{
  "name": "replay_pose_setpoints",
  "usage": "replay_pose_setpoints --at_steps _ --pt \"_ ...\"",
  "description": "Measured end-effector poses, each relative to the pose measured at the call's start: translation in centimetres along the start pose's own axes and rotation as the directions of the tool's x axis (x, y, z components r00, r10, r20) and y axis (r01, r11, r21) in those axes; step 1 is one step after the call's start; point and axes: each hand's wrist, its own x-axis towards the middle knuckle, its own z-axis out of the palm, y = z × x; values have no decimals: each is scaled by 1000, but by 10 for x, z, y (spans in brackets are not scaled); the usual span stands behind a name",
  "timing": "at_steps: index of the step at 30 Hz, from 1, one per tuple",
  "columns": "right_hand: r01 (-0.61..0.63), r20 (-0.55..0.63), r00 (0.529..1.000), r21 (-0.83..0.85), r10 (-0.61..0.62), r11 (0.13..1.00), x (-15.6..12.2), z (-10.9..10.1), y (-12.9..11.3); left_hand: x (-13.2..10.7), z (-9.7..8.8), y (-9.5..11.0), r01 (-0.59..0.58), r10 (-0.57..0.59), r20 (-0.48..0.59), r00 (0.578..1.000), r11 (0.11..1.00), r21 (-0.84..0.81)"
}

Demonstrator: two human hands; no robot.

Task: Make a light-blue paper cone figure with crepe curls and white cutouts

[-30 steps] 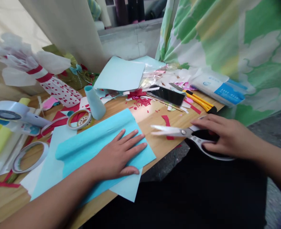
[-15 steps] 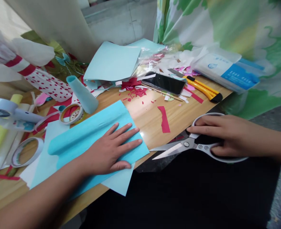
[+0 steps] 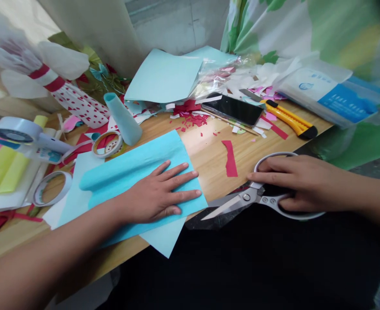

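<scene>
So the blue crepe paper (image 3: 128, 161) is lying on a pale blue card sheet (image 3: 75, 191) near the front edge of a wooden counter (image 3: 206, 159), with one corner of the card hanging over. The paper has a soft rolled fold along its far side. The left hand (image 3: 159, 191) is pressing down on it, palm flat, arm reaching in from the lower left, and the fingers (image 3: 183, 183) are fanned out wide and not gripping anything.

Over on the right, the right hand (image 3: 293, 183) has the big steel scissors (image 3: 246, 196) by their white loop handles. The fingers (image 3: 274, 174) sit curled through the handle loops, and the blades are barely parted, lying right at the counter's edge and pointing left toward the paper.

Just past the blades there's a narrow red paper strip (image 3: 230, 161) on bare wood. Further back are a black smartphone (image 3: 232, 110), a yellow utility knife (image 3: 290, 120) and a scatter of red paper scraps (image 3: 190, 114). On the left, a pale blue paper cone (image 3: 123, 120) stands beside a roll of tape (image 3: 107, 144)
</scene>
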Motion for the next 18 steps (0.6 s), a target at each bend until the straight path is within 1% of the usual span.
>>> replay_pose_setpoints --at_steps 5,8,12,15,18 --pt "63 -12 998 -15 -63 998 12 4 -4 1 -1 1 -19 19 14 1000 1000 2" --pt "72 -11 997 8 -72 997 17 7 -5 2 -3 1 -24 23 20 1000 1000 15" --pt "72 -21 997 43 -71 996 17 10 -4 1 -3 2 -18 18 13 1000 1000 6" --pt "80 -41 996 41 -78 996 15 11 -4 1 -2 2 -7 7 -10 1000 1000 -19" --pt "96 -66 993 27 -94 995 15 12 -4 1 -2 2 -3 3 -4 1000 1000 -15"
